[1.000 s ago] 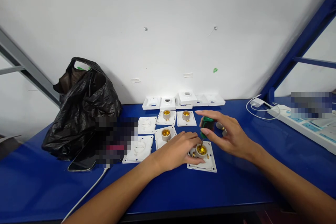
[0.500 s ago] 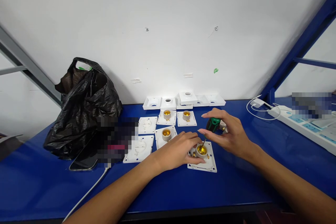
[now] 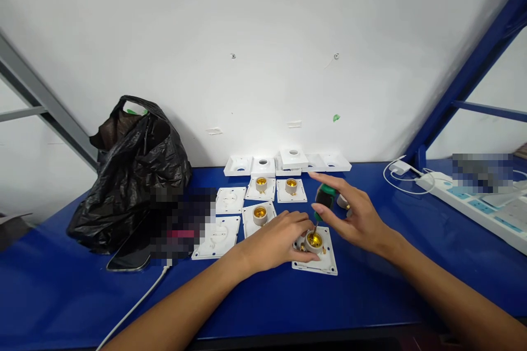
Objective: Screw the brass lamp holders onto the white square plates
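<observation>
One blue table carries everything here, set against a white wall with a blue frame post slanting up on the right. A bulging black plastic bag sits at the table's left, and just in front of it lies a dark phone with a white cable running off the near edge. On the far right lies a long white power strip, with a white charger and cord coiled beside it.

Along the wall stands a row of white square covers, open side up or stacked. In front of them lie several white base plates, three of them with brass-lined lamp sockets standing upright, and two flat plates to the left with no socket fitted.

Nearest the person is the lamp holder plate, flat on the table with its socket pointing up. The left hand curls around the left side of this socket, fingers and thumb pressed against it and the plate. The right hand hovers just right of it, fingers spread loosely with the tips pinching the green handle of a small screwdriver. The screwdriver leans slightly, its thin shaft running down into the brass mouth of the socket.
</observation>
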The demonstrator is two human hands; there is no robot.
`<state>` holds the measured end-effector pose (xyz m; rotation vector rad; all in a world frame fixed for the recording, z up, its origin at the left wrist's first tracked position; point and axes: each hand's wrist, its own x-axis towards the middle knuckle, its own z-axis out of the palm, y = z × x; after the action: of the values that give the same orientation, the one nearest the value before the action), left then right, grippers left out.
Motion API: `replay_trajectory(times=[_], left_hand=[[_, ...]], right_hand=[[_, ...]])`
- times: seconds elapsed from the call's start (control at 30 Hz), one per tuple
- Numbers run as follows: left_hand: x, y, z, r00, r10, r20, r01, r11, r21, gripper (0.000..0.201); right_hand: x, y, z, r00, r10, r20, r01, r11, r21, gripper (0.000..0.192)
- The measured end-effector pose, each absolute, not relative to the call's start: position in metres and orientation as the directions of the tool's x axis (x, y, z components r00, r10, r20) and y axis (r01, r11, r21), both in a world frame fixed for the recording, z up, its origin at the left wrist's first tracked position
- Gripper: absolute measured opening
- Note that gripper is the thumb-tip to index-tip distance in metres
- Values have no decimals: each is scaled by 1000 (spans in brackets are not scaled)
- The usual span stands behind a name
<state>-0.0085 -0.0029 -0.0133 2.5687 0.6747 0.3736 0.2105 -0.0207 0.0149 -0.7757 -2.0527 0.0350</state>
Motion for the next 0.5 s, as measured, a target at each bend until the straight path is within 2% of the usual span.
replay_trajectory(times=[0.13,0.27,0.37,0.5], left_hand=[[-9,-2,-15,841,520,147,398,-780,482,40],[-9,-2,-16,845,513,154,383,-780,495,40],[-8,-3,-14,836,529,145,409,-777,479,38],[-7,-4,-13,831,539,136,424,-773,471,36]], right_hand=[[210,-19,13,-357,469,808,519,819,-246,38],[208,-18,14,-437,522,733,510,815,-276,46],[206,-14,14,-406,554,727,533,790,-304,52],[202,-10,15,-411,506,758,523,812,-259,43]])
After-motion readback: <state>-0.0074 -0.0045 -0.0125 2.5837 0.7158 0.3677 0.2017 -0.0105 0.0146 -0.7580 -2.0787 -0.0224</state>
